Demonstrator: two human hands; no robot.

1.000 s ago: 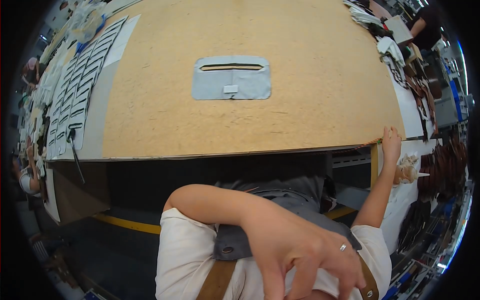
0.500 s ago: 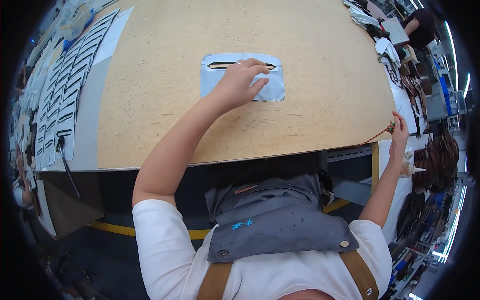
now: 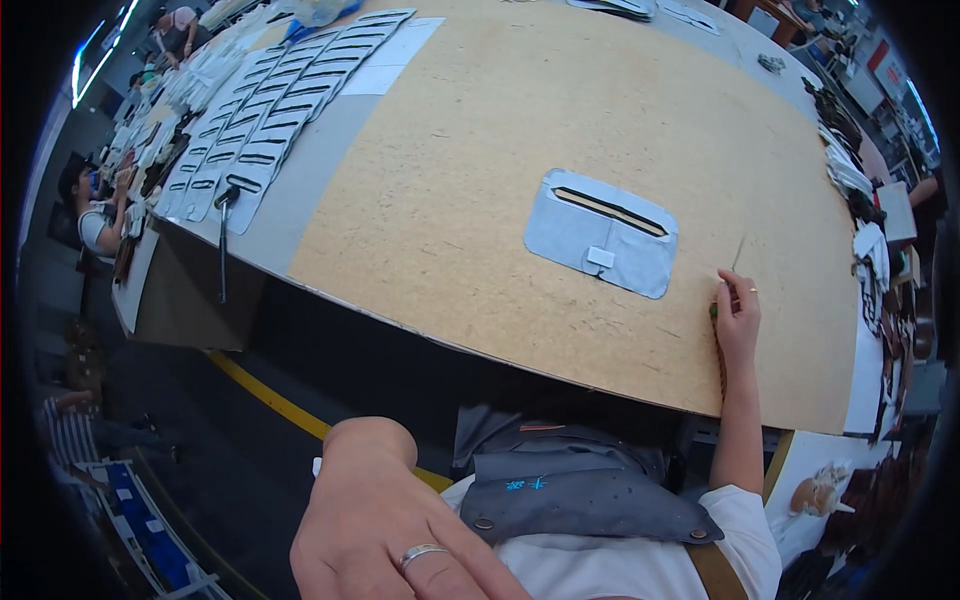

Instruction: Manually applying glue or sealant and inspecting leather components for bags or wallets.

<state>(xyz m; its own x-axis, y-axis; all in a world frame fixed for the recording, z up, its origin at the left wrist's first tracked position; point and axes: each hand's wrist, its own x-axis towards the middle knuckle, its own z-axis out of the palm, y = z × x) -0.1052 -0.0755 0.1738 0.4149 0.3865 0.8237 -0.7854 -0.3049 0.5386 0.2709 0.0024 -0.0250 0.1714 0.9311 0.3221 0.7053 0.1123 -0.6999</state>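
A pale grey leather piece [image 3: 600,240] with a long dark slot and a small white tag lies flat on the tan work board [image 3: 480,170]. My right hand [image 3: 737,315] rests on the board just right of the piece and grips a thin tool [image 3: 737,253] whose slim tip points away from me. It does not touch the piece. My left hand [image 3: 400,530], a ring on one finger, is raised close to the camera at the lower edge, far from the board. Its fingertips run out of view, so I cannot tell whether it holds anything.
Rows of similar grey slotted pieces [image 3: 270,130] cover the board's far left, with a long-handled tool [image 3: 222,235] beside them. Stacked goods [image 3: 860,200] line the right edge. Another person [image 3: 95,215] works at the far left. A yellow floor line [image 3: 270,395] runs below the table.
My left hand has left the grey piece and drawn back toward the camera. My right hand has shifted from the board's right edge onto the board near the piece, tool in hand.
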